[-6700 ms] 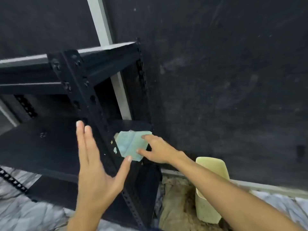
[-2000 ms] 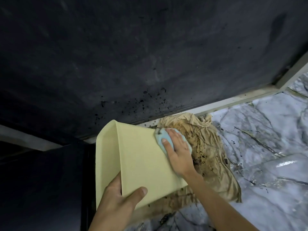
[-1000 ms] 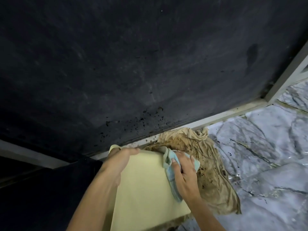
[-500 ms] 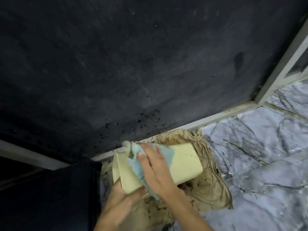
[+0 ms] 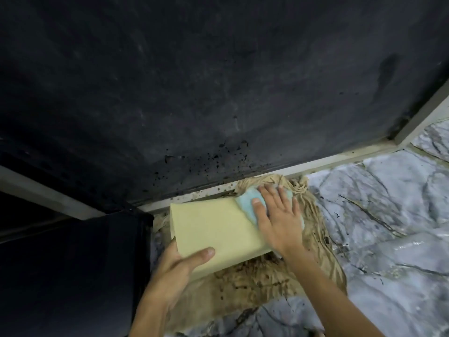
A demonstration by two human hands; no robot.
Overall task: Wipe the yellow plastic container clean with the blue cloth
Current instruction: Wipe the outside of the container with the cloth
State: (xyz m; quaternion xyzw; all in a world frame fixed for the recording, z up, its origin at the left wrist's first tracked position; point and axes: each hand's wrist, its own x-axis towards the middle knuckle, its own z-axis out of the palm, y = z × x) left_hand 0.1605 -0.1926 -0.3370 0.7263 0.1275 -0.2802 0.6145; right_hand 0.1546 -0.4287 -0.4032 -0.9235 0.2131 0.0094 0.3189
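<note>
The left grip (image 5: 179, 266) clasps the near end of the container (image 5: 216, 232), thumb across its top face. Right of it, the right grip (image 5: 279, 220) lies flat, fingers spread, pressing the cloth (image 5: 247, 203) onto the container's far end, above a stained rag (image 5: 255, 288) on the floor (image 5: 388, 239).

Lighting is dim overall. The dark wall (image 5: 218, 81) takes up the upper frame with faint grey mottling and little detail. The black shelf (image 5: 68, 276) at lower left is near-featureless shadow. The brightest areas are the marble floor (image 5: 388, 215) at right, which carries a wet sheen with a small glare patch, and the container (image 5: 213, 229), evenly lit. Straight edges bow toward the frame margins, consistent with a wide-angle lens. Fine detail is soft throughout, and the forearms blur slightly.
</note>
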